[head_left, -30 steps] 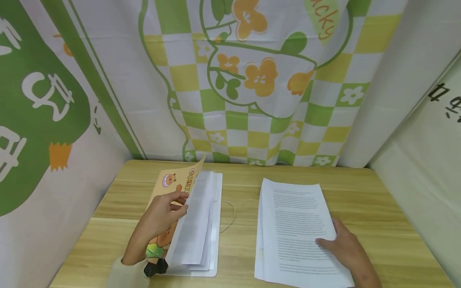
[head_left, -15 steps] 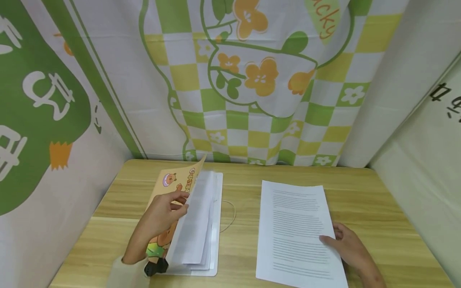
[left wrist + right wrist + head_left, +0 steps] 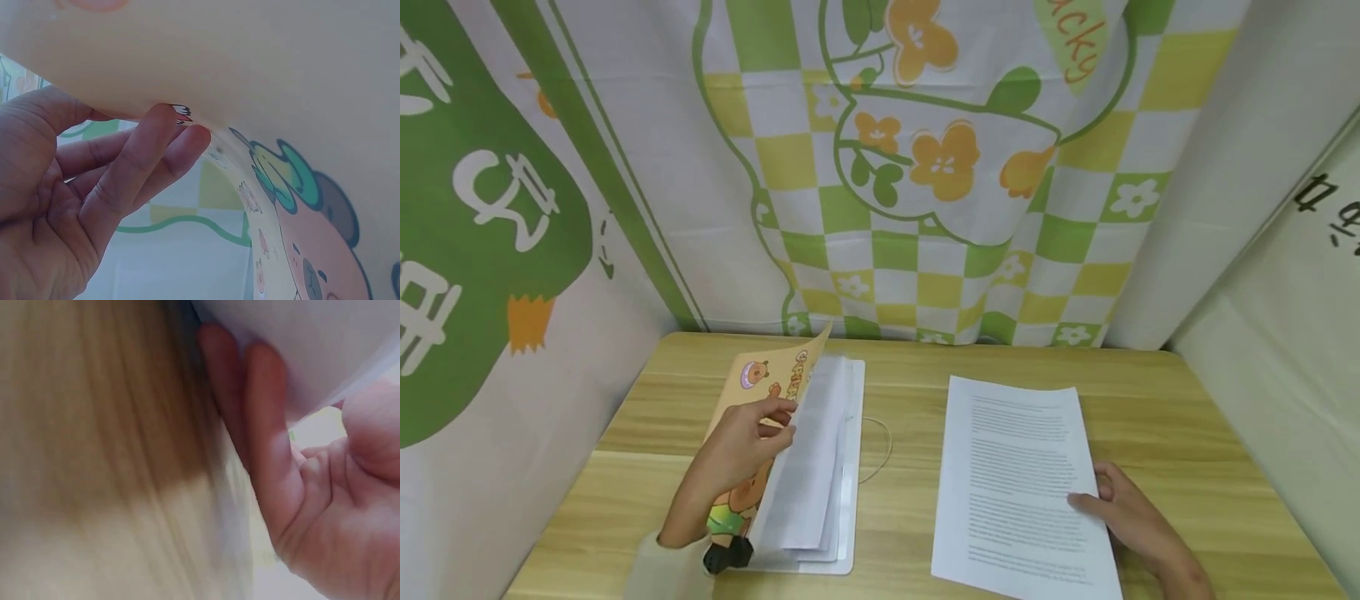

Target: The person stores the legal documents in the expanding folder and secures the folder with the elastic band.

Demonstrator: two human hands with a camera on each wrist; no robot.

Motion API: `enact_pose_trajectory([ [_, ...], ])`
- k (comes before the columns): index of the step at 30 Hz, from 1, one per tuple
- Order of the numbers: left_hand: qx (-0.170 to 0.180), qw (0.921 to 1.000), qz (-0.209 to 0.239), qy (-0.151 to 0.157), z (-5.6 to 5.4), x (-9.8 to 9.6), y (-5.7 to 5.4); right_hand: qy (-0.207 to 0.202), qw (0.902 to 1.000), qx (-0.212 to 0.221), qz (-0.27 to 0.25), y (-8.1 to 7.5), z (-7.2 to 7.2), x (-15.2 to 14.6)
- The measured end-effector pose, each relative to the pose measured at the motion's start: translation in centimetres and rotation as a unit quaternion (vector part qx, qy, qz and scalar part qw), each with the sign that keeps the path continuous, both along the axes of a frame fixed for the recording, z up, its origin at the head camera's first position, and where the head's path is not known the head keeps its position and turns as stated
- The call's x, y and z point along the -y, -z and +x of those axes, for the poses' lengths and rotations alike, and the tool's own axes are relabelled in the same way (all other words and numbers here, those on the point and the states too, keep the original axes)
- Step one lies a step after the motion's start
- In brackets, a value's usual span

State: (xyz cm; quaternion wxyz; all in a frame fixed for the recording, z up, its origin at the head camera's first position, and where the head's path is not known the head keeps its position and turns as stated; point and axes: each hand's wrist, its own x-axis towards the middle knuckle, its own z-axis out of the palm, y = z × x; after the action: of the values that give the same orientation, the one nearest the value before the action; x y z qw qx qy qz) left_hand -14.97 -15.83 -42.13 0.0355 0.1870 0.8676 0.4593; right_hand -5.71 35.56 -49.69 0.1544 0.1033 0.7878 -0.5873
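**Splitting the Work Across a Pale, Wood-Grained Tabletop point(image 3: 902, 533)**

Propping up the tan, cartoon-printed, flexible cover point(image 3: 778, 371) of a white-backed, folder-like holder point(image 3: 851, 483), a person's left hand point(image 3: 741, 440) pinches its free edge between thumb and fingers. On the right side of the table, the right hand point(image 3: 1126, 510) grips the long right edge of a white, rectangular, printed paper point(image 3: 1018, 492), thumb on top and fingers beneath, that edge raised off the wood. The number of pages in that grip cannot be told. Under the tilted cover lie loose white sheets point(image 3: 808, 479), and a thin, pale cord point(image 3: 891, 443) loops out just beside the holder.

Good form here likely calls for a light left pinch, firm enough to leave the gap wide yet gentle enough to spare the curved cover a crease. On the right, fingers spread well under the paper would probably check any sag on its far side, while a loose thumb could let pages slide out of line. The cord deserves a watchful eye, as paper edges could catch on it.
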Motion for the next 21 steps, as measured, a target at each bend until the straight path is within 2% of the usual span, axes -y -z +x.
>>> enact_pose_trajectory([
  [4, 0.003, 1.0, -0.003, -0.003, 0.1, -0.2, 0.0, -0.009, 0.9999, 0.002, -0.014, 0.1, -0.2, -0.2],
  [9, 0.008, 0.9999, -0.008, -0.008, 0.1, -0.3, 0.0, -0.015, 0.998, -0.013, -0.06, 0.1, -0.3, 0.2],
  [17, 0.005, 0.9998, -0.015, -0.009, 0.1, -0.3, 0.0, 0.01, 0.9895, -0.011, -0.144, 0.0, -0.2, 1.1],
  [21, 0.008, 0.9999, -0.011, -0.009, 0.1, -0.3, 0.1, 0.016, 0.987, -0.018, -0.159, -0.2, -0.3, 1.6],
])
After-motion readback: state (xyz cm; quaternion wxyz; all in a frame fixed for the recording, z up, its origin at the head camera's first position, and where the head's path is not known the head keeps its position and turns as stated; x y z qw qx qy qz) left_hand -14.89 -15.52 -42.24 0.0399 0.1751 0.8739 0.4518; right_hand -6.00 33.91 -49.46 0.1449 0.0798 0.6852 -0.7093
